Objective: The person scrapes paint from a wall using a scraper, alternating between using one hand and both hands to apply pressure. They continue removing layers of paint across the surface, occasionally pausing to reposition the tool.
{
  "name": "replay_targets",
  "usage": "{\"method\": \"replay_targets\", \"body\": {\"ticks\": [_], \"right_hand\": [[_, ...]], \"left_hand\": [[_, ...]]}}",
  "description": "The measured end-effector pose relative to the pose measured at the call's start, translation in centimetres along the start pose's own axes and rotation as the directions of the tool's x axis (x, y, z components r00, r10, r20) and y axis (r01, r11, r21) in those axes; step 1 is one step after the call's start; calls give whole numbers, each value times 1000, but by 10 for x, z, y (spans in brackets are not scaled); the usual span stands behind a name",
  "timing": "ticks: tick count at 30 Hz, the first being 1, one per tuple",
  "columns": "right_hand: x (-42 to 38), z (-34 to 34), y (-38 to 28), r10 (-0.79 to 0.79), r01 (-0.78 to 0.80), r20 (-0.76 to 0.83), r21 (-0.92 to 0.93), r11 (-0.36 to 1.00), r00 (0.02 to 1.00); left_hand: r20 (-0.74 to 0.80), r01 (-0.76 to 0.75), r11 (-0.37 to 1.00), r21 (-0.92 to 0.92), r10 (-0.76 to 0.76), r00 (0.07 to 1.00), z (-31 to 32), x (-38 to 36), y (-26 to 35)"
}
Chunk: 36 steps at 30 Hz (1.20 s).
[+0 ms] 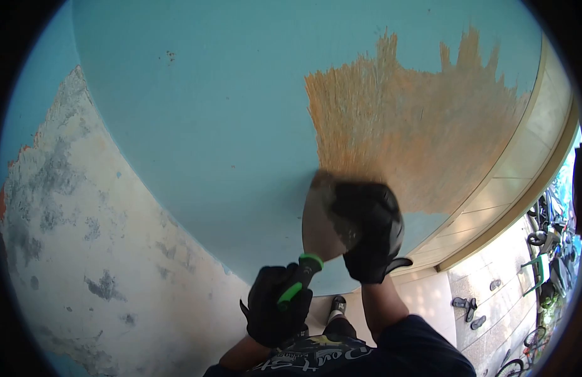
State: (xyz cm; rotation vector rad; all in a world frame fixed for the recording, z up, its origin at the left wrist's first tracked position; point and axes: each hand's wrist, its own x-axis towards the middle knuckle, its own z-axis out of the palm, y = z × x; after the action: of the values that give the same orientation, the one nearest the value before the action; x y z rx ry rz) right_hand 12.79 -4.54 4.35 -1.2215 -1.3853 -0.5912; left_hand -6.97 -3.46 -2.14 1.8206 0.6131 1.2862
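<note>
Spanning both gloved hands (pixel 275 306) (pixel 371 229): scraper (pixel 319 229)

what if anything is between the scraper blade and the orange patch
Nothing visible: the scraper blade appears to meet the orange patch near its lower left corner, the gloved right hand hiding part of the blade.
</note>
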Motion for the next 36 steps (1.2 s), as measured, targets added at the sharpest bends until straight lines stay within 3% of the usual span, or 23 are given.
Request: {"method": "replay_targets", "body": {"ticks": [4,8,11,15,19,21,22,25,27,29,31,33,34,36], "right_hand": [[10,-4,0,-25,25,16,-9,1000,1000],[-9,2,2,33,-33,16,12,999,999],[-12,5,5,3,-4,-11,-8,1000,1000],[7,6,2,-47,46,-32,-33,998,998],[15,3,4,-62,60,-44,-38,997,997],[18,3,1,-91,89,-27,-59,994,995],[29,3,-6,-71,71,-44,-14,997,997],[12,2,-5,10,-11,-27,-23,1000,1000],[13,8,1,32,-29,-63,42,999,997],[30,1,-8,-77,76,-46,-21,997,996],[17,0,-7,-38,37,-35,-27,999,999],[14,4,-4,-1,-1,-56,-26,1000,998],[14,4,-6,70,-71,-36,-21,997,997],[33,5,-10,17,-17,-72,-5,1000,997]], "left_hand": [[43,-118,981,152,113,993,-2,-5,2],[20,11,997,77,-13,1000,1,-11,-3],[8,-75,984,162,74,997,7,-7,-13],[2,26,998,53,-26,1000,1,4,-4],[-58,-107,990,86,113,992,8,2,-5],[-14,-21,1000,-11,21,1000,3,8,-6],[-14,-64,997,-33,63,998,-3,18,2],[9,-6,999,43,5,1000,-1,6,4],[-7,-55,998,28,55,998,-1,15,2],[-22,-82,997,-3,82,996,0,13,0],[25,-101,995,18,100,995,-4,19,12],[-36,-172,985,-12,171,985,6,13,-2],[37,-12,1000,-6,12,999,2,8,-1],[8,-16,998,-69,16,1000,-1,20,1]]}}
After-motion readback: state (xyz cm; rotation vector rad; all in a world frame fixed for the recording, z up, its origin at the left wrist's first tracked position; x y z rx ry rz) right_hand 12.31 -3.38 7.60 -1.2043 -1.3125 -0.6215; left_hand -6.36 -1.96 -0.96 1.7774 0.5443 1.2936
